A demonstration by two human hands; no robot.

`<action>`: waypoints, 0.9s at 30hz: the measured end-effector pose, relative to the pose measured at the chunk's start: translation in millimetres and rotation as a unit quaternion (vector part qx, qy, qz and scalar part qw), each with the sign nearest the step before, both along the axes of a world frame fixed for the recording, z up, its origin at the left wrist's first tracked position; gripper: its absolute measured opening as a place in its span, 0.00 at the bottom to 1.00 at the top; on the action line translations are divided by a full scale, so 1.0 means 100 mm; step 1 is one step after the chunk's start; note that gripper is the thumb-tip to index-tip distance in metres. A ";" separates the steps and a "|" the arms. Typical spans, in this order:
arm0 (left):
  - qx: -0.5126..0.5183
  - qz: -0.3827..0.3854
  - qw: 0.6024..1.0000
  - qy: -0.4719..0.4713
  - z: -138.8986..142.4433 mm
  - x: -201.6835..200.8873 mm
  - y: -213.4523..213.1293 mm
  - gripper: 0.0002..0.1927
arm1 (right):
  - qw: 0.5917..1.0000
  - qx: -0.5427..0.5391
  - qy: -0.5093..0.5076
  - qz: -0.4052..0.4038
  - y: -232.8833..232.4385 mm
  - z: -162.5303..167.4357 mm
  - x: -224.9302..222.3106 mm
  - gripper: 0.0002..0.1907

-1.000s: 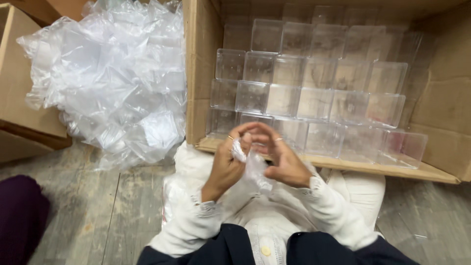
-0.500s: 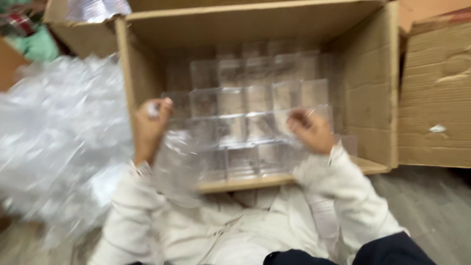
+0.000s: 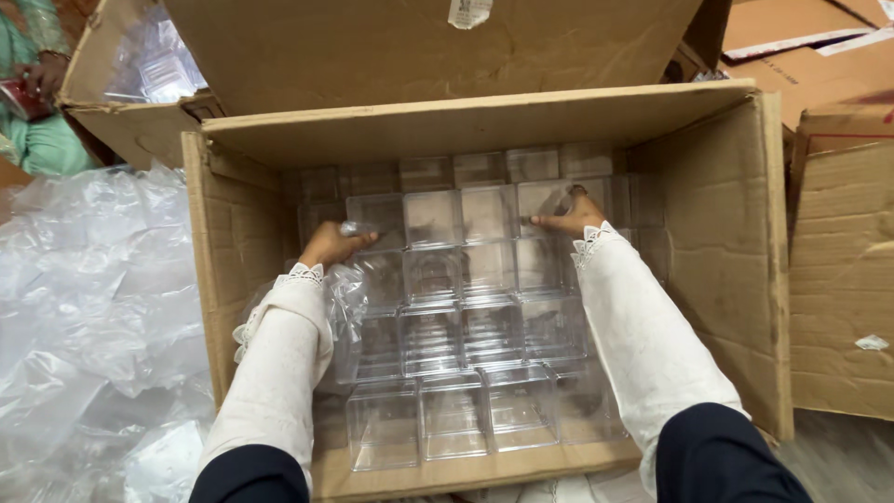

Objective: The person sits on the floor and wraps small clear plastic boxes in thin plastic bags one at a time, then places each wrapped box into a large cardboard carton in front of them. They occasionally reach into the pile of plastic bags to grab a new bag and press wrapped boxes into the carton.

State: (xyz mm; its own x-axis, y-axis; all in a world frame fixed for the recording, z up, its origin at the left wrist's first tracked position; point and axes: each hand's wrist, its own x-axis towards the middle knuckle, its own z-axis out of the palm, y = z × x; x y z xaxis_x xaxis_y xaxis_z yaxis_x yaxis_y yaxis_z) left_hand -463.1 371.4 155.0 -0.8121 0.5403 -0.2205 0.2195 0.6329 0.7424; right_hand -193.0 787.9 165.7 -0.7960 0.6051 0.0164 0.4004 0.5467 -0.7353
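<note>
Both hands reach into the large open brown cardboard box (image 3: 726,261), which holds rows of clear square plastic containers (image 3: 466,326) stacked in a grid. The left hand (image 3: 333,244), at about ten o'clock of the grid, has its fingers curled together around the edge of one clear container in the upper rows. A crumpled clear plastic bag (image 3: 346,298) lies against the left white lace-cuffed sleeve (image 3: 279,363). The right hand (image 3: 570,220), at about one o'clock, presses on a container near the back row; its fingers are bent close together, though whether they clamp anything I cannot tell. A heap of crumpled clear plastic wrapping (image 3: 93,326) lies at nine o'clock outside the box.
</note>
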 end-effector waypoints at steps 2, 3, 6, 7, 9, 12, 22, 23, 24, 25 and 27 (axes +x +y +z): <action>0.028 0.002 1.000 -0.013 -0.01 0.05 0.02 0.26 | 0.999 0.001 0.040 0.020 -0.02 -0.05 0.02 0.64; 0.050 -0.001 0.999 -0.017 0.03 0.08 0.02 0.24 | 0.998 0.002 0.060 0.029 -0.03 -0.04 0.04 0.63; 0.021 -0.006 0.999 0.039 0.29 0.22 -0.11 0.25 | 0.999 -0.004 0.029 0.032 -0.08 0.13 0.14 0.57; -0.007 -0.009 0.998 0.068 0.41 0.29 -0.16 0.26 | 0.998 0.010 0.047 0.032 -0.08 0.25 0.20 0.58; 0.039 -0.031 0.995 0.085 0.71 0.47 -0.33 0.27 | 0.993 0.045 0.098 0.040 -0.20 0.49 0.42 0.59; 0.062 -0.044 0.991 0.110 1.13 0.92 -0.84 0.25 | 0.988 0.124 0.091 0.026 -0.50 0.87 1.05 0.53; -0.075 -0.006 0.997 0.029 0.42 3.09 -2.06 0.27 | 0.998 -0.060 0.003 -0.008 -2.10 0.43 3.03 0.59; -0.092 -0.006 0.995 0.031 0.31 3.16 -2.06 0.29 | 0.999 -0.042 -0.020 -0.013 -2.12 0.34 3.08 0.59; -0.109 -0.007 0.993 0.035 0.23 3.20 -2.07 0.30 | 0.999 -0.023 -0.042 -0.020 -2.12 0.25 3.11 0.59; -0.113 -0.005 0.992 0.053 0.16 3.23 -2.06 0.32 | 0.998 -0.003 -0.064 -0.028 -2.12 0.17 3.13 0.58; -0.121 -0.005 0.988 0.091 0.06 3.27 -2.05 0.34 | 0.995 0.007 -0.094 -0.033 -2.09 0.02 3.16 0.58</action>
State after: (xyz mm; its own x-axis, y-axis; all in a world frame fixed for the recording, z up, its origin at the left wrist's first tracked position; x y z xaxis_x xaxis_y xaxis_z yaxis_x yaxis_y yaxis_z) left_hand -136.5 166.4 161.5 -0.8455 0.4972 -0.1949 0.3422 0.7846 0.5169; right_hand 122.8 578.6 167.9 -0.7443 0.6569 -0.1206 0.5657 0.5240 -0.6367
